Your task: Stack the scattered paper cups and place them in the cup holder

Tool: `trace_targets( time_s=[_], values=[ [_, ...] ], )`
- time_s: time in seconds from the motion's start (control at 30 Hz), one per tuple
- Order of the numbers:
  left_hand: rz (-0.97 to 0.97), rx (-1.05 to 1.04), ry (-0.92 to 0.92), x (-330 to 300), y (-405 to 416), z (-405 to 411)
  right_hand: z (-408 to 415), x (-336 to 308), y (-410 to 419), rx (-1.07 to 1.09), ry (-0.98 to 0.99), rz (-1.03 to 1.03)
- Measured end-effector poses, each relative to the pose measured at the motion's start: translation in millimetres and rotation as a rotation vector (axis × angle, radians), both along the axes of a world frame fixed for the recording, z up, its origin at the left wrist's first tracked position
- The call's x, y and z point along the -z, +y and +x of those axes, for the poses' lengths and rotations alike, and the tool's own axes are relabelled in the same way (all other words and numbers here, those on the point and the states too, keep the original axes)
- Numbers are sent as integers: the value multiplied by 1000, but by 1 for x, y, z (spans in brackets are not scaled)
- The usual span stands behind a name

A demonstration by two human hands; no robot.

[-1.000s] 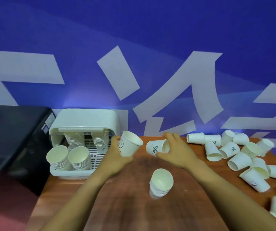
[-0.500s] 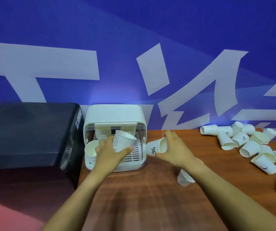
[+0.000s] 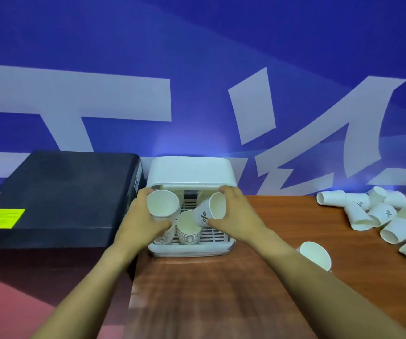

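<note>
At the centre of the frame, a white paper cup (image 3: 163, 203) is gripped by the left hand (image 3: 141, 221), its mouth turned toward the camera, over the left side of the white cup holder (image 3: 190, 172). Just right of it, a printed cup (image 3: 210, 210) is held tilted by the curled fingers of the right hand (image 3: 236, 216). A cup stack (image 3: 188, 228) is seen in the holder between them. Scattered cups (image 3: 383, 216) are spread at the right edge on the wooden table (image 3: 209, 289).
</note>
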State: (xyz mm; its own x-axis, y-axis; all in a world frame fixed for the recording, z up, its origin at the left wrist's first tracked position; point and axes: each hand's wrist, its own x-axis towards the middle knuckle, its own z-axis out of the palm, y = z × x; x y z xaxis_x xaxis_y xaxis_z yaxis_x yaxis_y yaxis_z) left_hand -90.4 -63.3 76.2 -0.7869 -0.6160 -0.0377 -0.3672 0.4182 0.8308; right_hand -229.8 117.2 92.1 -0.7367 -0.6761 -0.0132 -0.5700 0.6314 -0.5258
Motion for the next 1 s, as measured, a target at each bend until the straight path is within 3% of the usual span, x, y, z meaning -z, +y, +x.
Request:
trace_targets(
  time_s=[0.27,0.53,0.77,1.0],
  values=[
    [-14,18,-116,16,-18,-4,9,12,-32,-60,110,123],
    [-9,92,-154,29,-20,-14,12,29,-47,-66,50,126],
    [-141,125,-370,48,-20,-19,13,52,-54,-83,67,225],
    [-96,158,-492,62,-20,-19,16,67,-50,-73,-43,371]
  ],
)
